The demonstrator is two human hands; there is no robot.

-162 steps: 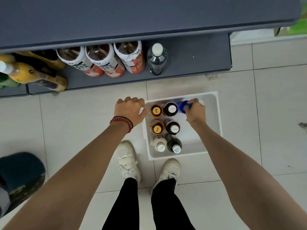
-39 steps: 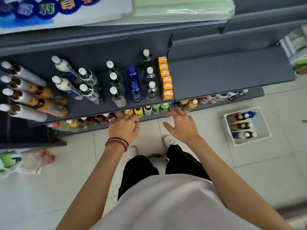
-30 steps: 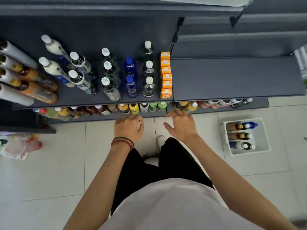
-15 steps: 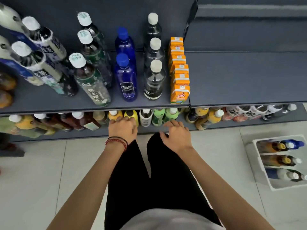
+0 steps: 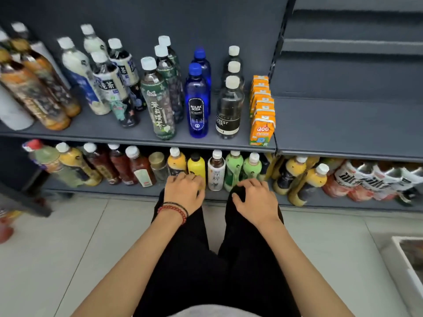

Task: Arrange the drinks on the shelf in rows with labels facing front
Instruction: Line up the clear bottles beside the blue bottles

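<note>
Bottles on the lower shelf (image 5: 103, 191) stand upright with their caps up, so their long axis runs vertically. Any grasp has to come from the front, round the body, under the lip of the upper shelf (image 5: 114, 135).

The left hand (image 5: 183, 194) is the nearer one. Its knuckles sit right in front of the yellow bottle (image 5: 196, 167) with the black cap and overlap that bottle's foot in this view. Its fingers are curled forward and down with the tips hidden behind the back of the hand, so I cannot tell whether they touch the bottle or only rest on the knee.

The right hand (image 5: 256, 200) lies on the right knee, fingers loosely bent and a little apart, holding nothing. The pale green bottles (image 5: 234, 169) stand just beyond its fingertips. Between the two hands, and ahead of both, stands the small white-labelled bottle (image 5: 216, 172), its label facing out.

From either hand the drinks lie straight ahead and slightly up, so the coming move is probably a short forward reach, not a sideways one. Further right, the yellow-topped bottles (image 5: 295, 179) look tilted and out of line. They seem likeliest to need straightening, and the right hand is closer to them.

On the upper shelf, the blue BOLSA SODA bottles (image 5: 197, 104) and the orange juice cartons (image 5: 262, 129) run in files front to back, labels out.
</note>
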